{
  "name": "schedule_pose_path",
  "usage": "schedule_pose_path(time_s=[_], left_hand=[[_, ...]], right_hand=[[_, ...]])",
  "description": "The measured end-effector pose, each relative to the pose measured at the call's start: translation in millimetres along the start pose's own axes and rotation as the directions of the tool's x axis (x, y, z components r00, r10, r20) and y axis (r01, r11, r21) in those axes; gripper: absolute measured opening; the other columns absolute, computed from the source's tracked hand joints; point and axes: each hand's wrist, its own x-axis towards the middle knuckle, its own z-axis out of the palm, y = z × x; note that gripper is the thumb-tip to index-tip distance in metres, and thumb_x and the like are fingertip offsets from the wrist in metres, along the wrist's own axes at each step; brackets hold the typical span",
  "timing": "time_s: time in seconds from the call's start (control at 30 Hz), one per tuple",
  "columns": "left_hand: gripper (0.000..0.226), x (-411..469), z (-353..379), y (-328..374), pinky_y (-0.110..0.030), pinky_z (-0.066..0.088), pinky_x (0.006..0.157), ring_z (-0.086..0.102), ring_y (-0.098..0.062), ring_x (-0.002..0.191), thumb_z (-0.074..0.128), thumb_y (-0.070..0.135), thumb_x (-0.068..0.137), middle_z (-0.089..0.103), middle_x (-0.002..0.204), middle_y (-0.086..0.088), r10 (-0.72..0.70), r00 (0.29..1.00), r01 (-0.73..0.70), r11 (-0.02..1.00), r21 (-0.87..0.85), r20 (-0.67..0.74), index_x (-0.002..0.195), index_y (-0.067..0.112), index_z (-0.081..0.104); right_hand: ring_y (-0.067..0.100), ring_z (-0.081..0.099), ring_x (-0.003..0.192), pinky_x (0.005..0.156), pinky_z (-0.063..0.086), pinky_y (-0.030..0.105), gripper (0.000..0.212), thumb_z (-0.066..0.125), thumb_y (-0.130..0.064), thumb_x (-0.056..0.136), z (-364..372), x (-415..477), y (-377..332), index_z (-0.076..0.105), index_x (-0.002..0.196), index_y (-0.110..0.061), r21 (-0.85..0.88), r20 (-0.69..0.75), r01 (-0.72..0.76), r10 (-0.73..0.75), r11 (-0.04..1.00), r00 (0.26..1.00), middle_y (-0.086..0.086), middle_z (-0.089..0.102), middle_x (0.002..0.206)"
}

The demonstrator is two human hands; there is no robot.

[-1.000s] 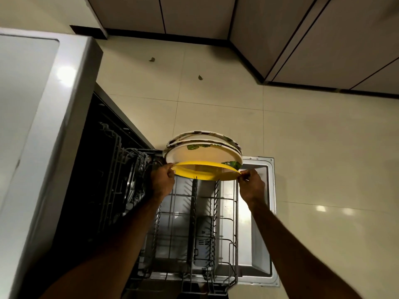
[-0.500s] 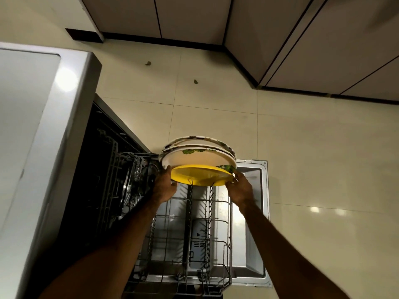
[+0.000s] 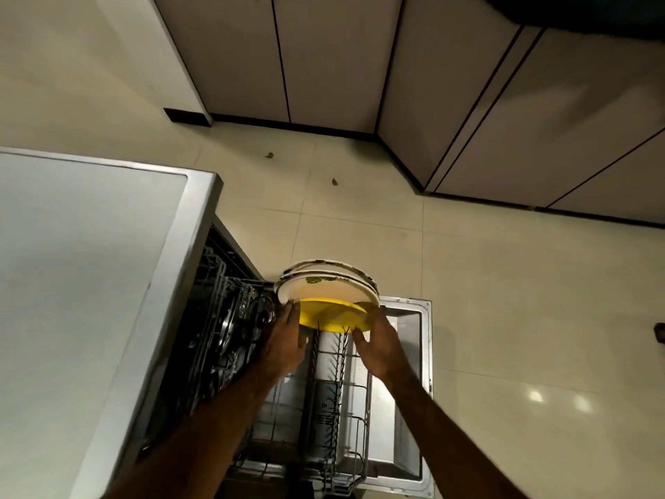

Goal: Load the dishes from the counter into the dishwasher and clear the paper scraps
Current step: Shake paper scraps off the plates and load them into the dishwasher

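Room: tiled kitchen floor (image 3: 360, 225) with pale cabinet doors (image 3: 324, 59) along the far side and two small dark scraps (image 3: 334, 181) lying on the tiles, well apart from the work.
Bench: grey bench (image 3: 82, 268) at the left, directly above the open dishwasher (image 3: 223, 318).
Rack: lower rack (image 3: 338, 390) pulled out over the lowered door (image 3: 406, 354); its near rows look empty.
Dishes: stack of plates (image 3: 327, 286), two cream plates with leaf print over a yellow plate (image 3: 331, 316), standing at the far end of the rack with tines showing in front of the yellow rim.
Change: half a second ago both hands pinched the yellow plate's rim from either side; now the stack sits lower against the tines and the fingers have loosened.
Meaning: this load appears to be settled in the rack, so I judge the next thing is fetching more from the bench or picking up the scraps.
Left hand: left hand (image 3: 286, 340) palm down, fingers spread, fingertips touching the left rim of the yellow plate, not gripping.
Right hand: right hand (image 3: 378, 343) fingers extended and relaxed, just beside the right rim, holding nothing.
Arms: both forearms reach forward and down over the rack, roughly parallel.
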Motion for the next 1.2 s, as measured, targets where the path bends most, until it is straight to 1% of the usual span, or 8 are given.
schedule_pose_path(time_s=[0.2,0.37,0.47,0.6,0.77,0.9,1.1,1.2], left_hand=[[0.083,-89.3,-60.3,36.7,-0.038,0.01,0.125,0.003,-0.024,0.158,0.052,0.039,0.101,-0.004,0.171,-0.005,0.05,0.998,-0.044,0.991,0.129,-0.043,0.164,0.015,0.003],[0.088,-165.0,-108.4,53.1,-0.048,0.006,0.128,-0.014,-0.025,0.157,0.049,0.049,0.099,-0.017,0.169,-0.004,0.025,0.994,-0.001,0.974,0.225,-0.102,0.164,0.021,-0.004],[0.092,-214.0,-128.4,48.7,-0.054,0.011,0.126,-0.013,-0.027,0.157,0.049,0.057,0.093,-0.015,0.17,-0.004,0.027,0.976,0.031,0.965,0.259,-0.217,0.164,0.025,0.001],[0.09,-283.3,-149.6,32.2,-0.049,0.003,0.126,-0.015,-0.027,0.156,0.046,0.06,0.094,-0.016,0.169,-0.003,-0.047,0.929,0.14,0.962,0.234,-0.366,0.163,0.027,-0.001],[0.083,-373.5,-168.0,-4.6,-0.05,0.016,0.125,-0.003,-0.026,0.158,0.052,0.054,0.093,0.002,0.172,-0.003,-0.219,0.849,0.316,0.939,0.131,-0.481,0.163,0.024,0.019],[0.086,-442.8,-164.2,-35.9,-0.054,0.02,0.124,0.0,-0.029,0.157,0.054,0.053,0.09,0.004,0.171,-0.003,-0.372,0.782,0.456,0.888,0.051,-0.5,0.162,0.021,0.022],[0.086,-563.8,-142.1,-75.0,-0.048,0.01,0.127,-0.009,-0.023,0.156,0.058,0.05,0.093,-0.007,0.17,0.001,-0.636,0.576,0.641,0.741,-0.199,-0.514,0.163,0.022,0.016],[0.084,-623.9,-119.8,-89.1,-0.04,0.003,0.125,-0.009,-0.022,0.158,0.054,0.052,0.097,-0.007,0.171,0.0,-0.749,0.467,0.704,0.637,-0.314,-0.47,0.163,0.023,0.013]], right_hand=[[0.027,0.033,0.152,0.126,0.021,0.037,0.068,0.048,-0.04,0.095,-39.5,-55.9,-41.5,0.039,0.157,-0.015,-0.194,0.067,0.233,-0.224,0.953,0.972,0.007,0.038,0.163],[0.026,0.013,0.158,0.126,0.0,0.038,0.076,0.025,-0.06,0.098,-73.3,-101.9,-80.0,0.026,0.162,-0.018,-0.377,0.113,0.391,-0.377,0.84,0.919,0.007,0.02,0.17],[0.026,0.005,0.159,0.128,-0.003,0.04,0.078,0.024,-0.062,0.098,-84.2,-133.9,-111.8,0.02,0.164,-0.02,-0.415,0.147,0.466,-0.448,0.782,0.882,0.005,0.01,0.172],[0.021,-0.009,0.159,0.125,-0.011,0.035,0.076,0.036,-0.056,0.103,-81.3,-174.8,-163.8,0.007,0.165,-0.025,-0.399,0.238,0.573,-0.522,0.716,0.819,0.0,-0.002,0.173],[0.013,-0.015,0.156,0.124,-0.012,0.032,0.074,0.043,-0.048,0.106,-46.9,-212.8,-238.3,0.005,0.165,-0.026,-0.326,0.366,0.749,-0.654,0.576,0.662,-0.007,-0.008,0.17],[0.02,0.001,0.159,0.128,0.0,0.038,0.073,0.057,-0.037,0.101,5.1,-235.8,-287.0,0.023,0.163,-0.021,-0.274,0.463,0.857,-0.721,0.437,0.516,0.002,0.011,0.172],[0.024,0.007,0.159,0.128,0.002,0.035,0.071,0.049,-0.041,0.1,95.7,-307.6,-333.7,0.027,0.162,-0.015,-0.13,0.627,0.951,-0.719,0.281,0.299,0.008,0.019,0.17],[0.021,0.012,0.159,0.128,0.006,0.032,0.068,0.06,-0.033,0.102,134.7,-353.6,-340.2,0.03,0.161,-0.017,-0.039,0.69,0.969,-0.695,0.245,0.203,0.005,0.024,0.169]])
